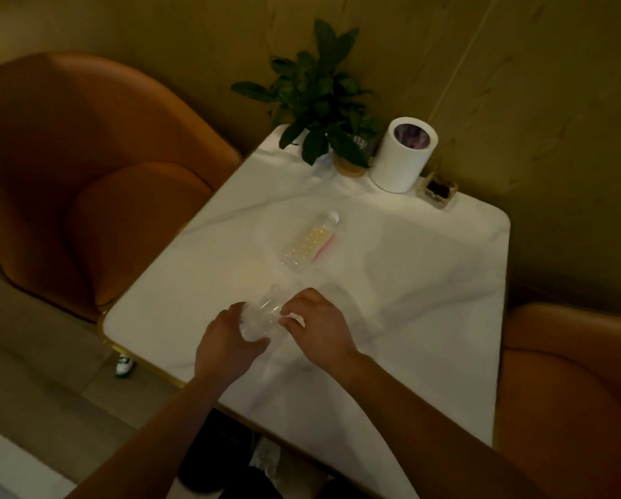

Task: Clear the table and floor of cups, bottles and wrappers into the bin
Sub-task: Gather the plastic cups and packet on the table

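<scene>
Both hands are on the same clear bottle: my left hand (226, 340) is wrapped around its fat lower body, and my right hand (320, 322) pinches the neck end, fingers closed over what looks like a white cap. So neither hand is free. The clear bottle (262, 315) hangs just above the near part of the desk (410, 282), its long axis running roughly left to right between my palms, tilted a little away from me.

What the coming move turns on, I think, is the second bottle (311, 243). It lies on its side further out on the desk, straight ahead of my hands and a touch to the right, with its white cap pointing away toward the far right and its base toward me. It is near but apart from the one I hold. My right hand is the nearer, and would meet the base end first along that diagonal.

Beyond it, at the far edge against the wall, stand a white cylinder (402, 160) with an open top, which may be the bin, a potted plant (320, 99) beside it and a small dish (440, 189). Orange chairs (96, 181) flank the desk. On the floor below my arms lies something pale and crumpled (266, 459); I cannot tell what.
</scene>
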### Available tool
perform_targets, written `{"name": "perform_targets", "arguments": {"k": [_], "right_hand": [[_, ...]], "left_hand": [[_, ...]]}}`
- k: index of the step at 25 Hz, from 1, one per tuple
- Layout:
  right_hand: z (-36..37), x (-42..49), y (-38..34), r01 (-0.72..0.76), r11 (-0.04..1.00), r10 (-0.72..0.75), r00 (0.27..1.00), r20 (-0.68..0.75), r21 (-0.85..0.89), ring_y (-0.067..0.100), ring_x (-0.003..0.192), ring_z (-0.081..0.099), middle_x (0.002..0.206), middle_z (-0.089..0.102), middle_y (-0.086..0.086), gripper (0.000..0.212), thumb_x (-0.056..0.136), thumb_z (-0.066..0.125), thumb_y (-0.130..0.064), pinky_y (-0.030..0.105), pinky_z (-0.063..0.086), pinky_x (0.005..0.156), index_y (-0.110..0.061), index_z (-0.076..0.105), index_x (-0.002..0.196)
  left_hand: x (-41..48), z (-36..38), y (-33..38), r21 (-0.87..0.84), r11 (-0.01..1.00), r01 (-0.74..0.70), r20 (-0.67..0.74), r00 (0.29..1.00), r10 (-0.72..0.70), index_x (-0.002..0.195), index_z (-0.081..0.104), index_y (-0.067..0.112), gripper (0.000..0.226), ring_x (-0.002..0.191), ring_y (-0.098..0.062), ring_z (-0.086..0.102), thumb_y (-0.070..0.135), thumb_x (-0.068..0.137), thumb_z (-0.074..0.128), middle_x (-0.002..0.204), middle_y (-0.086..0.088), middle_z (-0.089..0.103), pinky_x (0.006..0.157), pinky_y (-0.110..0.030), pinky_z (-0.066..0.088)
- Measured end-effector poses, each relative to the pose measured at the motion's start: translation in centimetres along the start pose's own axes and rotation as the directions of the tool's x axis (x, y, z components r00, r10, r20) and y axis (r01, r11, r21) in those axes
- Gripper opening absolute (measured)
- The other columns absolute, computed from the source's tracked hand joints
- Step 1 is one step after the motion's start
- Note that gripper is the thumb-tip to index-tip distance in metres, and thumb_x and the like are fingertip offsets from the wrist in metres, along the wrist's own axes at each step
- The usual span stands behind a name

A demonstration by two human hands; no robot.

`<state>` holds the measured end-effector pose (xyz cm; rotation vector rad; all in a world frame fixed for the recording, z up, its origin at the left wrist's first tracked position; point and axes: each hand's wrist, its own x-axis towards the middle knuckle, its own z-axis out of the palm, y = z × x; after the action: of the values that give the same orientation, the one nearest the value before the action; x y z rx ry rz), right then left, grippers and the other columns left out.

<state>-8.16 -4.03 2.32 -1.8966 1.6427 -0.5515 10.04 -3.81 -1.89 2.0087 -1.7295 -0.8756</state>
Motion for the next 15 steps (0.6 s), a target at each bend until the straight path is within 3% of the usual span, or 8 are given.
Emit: {"name": "perform_targets", "arguments": {"k": [4, 6, 9, 12, 15], "right_hand": [[-0.5, -1.6, 0.4, -0.134, 0.974, 0.14, 0.99, -0.021, 0.184, 0.012, 0.119, 0.056, 0.136, 0.056, -0.004, 0.048, 0.091, 0.057, -0.045, 0.028, 0.047, 0.102, -0.027, 0.051, 0.135], [-0.8, -2.0, 0.5, -0.243, 0.929, 0.239, 0.97, 0.048, 0.278, 0.011, 0.124, 0.053, 0.141, 0.054, -0.002, 0.058, 0.091, 0.057, -0.049, 0.025, 0.043, 0.103, -0.027, 0.043, 0.143], [-1.0, -2.8, 0.7, -0.342, 0.849, 0.324, 0.939, 0.114, 0.402, 0.007, 0.117, 0.055, 0.138, 0.058, -0.004, 0.064, 0.085, 0.067, -0.044, 0.022, 0.043, 0.098, -0.028, 0.044, 0.142], [-1.5, -4.0, 1.4, -0.37, 0.787, 0.372, 0.923, 0.099, 0.493, 0.01, 0.121, 0.056, 0.138, 0.056, -0.008, 0.064, 0.083, 0.071, -0.038, 0.025, 0.045, 0.1, -0.027, 0.045, 0.141], [-2.1, -5.1, 1.8, -0.392, 0.735, 0.411, 0.907, 0.095, 0.553, 0.008, 0.116, 0.058, 0.134, 0.058, -0.011, 0.062, 0.081, 0.074, -0.037, 0.02, 0.046, 0.093, -0.027, 0.05, 0.138]], "left_hand": [[-0.5, 0.8, 2.2, -0.061, 0.994, -0.094, -0.002, 0.996, 0.094, 0.124, 0.056, 0.023, 0.072, 0.083, -0.014, 0.06, 0.041, 0.06, 0.083, 0.098, 0.007, 0.063, 0.067, -0.022, 0.043], [-0.9, 1.2, 3.2, -0.084, 0.985, -0.153, -0.017, 0.988, 0.152, 0.125, 0.056, 0.023, 0.072, 0.082, -0.012, 0.058, 0.042, 0.062, 0.083, 0.098, 0.008, 0.062, 0.066, -0.019, 0.04], [-1.4, 1.9, 4.3, -0.105, 0.971, -0.214, -0.024, 0.977, 0.212, 0.126, 0.056, 0.026, 0.068, 0.092, -0.017, 0.065, 0.043, 0.064, 0.079, 0.108, 0.004, 0.068, 0.073, -0.022, 0.042], [-1.7, 2.2, 5.3, -0.075, 0.96, -0.27, -0.023, 0.963, 0.269, 0.124, 0.056, 0.031, 0.064, 0.093, -0.014, 0.065, 0.045, 0.065, 0.076, 0.109, 0.006, 0.069, 0.069, -0.018, 0.039], [-2.0, 2.6, 6.0, -0.043, 0.938, -0.344, 0.01, 0.939, 0.344, 0.126, 0.056, 0.031, 0.063, 0.093, -0.013, 0.066, 0.046, 0.068, 0.077, 0.11, 0.007, 0.07, 0.068, -0.018, 0.039]]}}
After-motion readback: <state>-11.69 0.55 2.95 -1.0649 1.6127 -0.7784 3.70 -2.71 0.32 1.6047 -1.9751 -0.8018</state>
